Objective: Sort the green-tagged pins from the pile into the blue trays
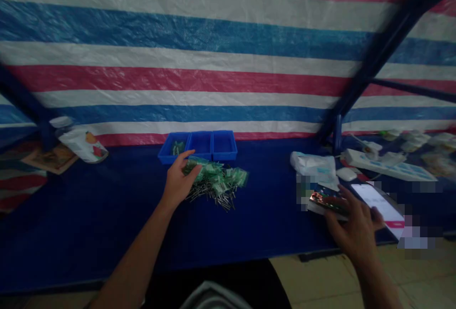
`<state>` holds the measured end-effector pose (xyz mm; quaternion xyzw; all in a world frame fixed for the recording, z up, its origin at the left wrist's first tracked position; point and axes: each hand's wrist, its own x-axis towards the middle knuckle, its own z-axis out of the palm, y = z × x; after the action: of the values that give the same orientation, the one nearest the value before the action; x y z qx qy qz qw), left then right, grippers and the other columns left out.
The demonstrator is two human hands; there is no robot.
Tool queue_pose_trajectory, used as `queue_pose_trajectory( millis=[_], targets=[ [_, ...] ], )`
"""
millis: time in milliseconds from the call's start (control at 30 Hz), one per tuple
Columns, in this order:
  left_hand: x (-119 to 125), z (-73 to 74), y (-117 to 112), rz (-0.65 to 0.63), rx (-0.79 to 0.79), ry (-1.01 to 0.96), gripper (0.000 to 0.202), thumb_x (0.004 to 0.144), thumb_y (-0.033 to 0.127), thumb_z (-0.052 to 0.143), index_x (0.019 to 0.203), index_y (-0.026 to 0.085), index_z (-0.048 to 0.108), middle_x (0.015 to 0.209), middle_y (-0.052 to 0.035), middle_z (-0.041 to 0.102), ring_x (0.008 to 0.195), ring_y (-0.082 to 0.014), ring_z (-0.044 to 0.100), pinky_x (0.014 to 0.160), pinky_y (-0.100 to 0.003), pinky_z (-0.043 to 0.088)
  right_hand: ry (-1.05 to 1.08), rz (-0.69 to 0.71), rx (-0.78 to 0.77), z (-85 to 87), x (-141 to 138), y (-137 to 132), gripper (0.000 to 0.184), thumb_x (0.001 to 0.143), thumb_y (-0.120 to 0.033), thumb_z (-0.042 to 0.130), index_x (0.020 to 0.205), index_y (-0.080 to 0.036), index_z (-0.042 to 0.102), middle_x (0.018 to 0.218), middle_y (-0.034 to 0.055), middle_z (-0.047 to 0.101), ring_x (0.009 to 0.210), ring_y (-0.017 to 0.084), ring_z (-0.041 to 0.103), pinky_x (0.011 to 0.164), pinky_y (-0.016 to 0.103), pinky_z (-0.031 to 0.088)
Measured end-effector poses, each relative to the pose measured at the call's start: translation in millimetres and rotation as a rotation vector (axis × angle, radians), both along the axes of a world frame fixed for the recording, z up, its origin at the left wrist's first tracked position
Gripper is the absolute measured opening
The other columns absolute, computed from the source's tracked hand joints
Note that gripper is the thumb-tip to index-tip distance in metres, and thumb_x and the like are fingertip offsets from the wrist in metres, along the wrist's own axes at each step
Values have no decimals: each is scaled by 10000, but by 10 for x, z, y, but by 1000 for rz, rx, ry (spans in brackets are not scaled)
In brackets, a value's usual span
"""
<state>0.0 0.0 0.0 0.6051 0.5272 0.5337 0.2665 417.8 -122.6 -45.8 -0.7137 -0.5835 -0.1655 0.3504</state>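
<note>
Left hand (178, 182) on the left edge of the pile (218, 182); fingers curled into it, thumb up; can't tell if I've actually pinched any parts or am just resting on them.
Pile = small green plastic-looking pieces with thin metal pins sticking out toward me; loose heap, mid table (107, 214), just in front of the bins (223, 146).
Bins: three small blue plastic trays, rectangular, side by side, touching, against the tarp (213, 62); left one holds a few green parts (177, 147); middle and right show only blue floor from this angle.
Right hand (356, 229) near the table's front edge, well apart from the pile; fingers spread loose, palm down, draped over a flat dark device (326, 201) with red/green colour on its face; not gripped.
Phone (378, 204) just beside that hand, screen lit white with a pink bar at the bottom; text too small to read.
White crinkled pack (313, 163) behind the device; bluish print on it, unreadable.
White power strip (390, 166) further right, plugs in it.
Far left: pouch (83, 145) lying on its side, white with a fruit picture; lettering not legible.
Table cover is dark blue cloth; tarp is woven plastic, red/white/blue stripes.
</note>
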Motion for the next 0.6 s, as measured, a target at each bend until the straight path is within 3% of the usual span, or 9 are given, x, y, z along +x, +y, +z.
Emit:
queue_pose_trajectory(
  millis=[233,600],
  targets=[
    [6,10,-5,-13,8,-3,513,798,329,706,1279,187,593,911,-42,694,772,-177,660,770,-345,535,-14,3,53,-57,23,14,578,824,-455,442,1347,-210,481,918,77,721,1124,345,583,1084,587,208],
    [-3,13,0,5,35,38,461,796,317,697,1234,196,617,908,-37,692,845,-194,668,804,-352,525,-17,3,37,35,-19,-10,548,825,-455,438,1299,-195,531,887,76,738,1079,344,623,1084,585,237]
  ],
)
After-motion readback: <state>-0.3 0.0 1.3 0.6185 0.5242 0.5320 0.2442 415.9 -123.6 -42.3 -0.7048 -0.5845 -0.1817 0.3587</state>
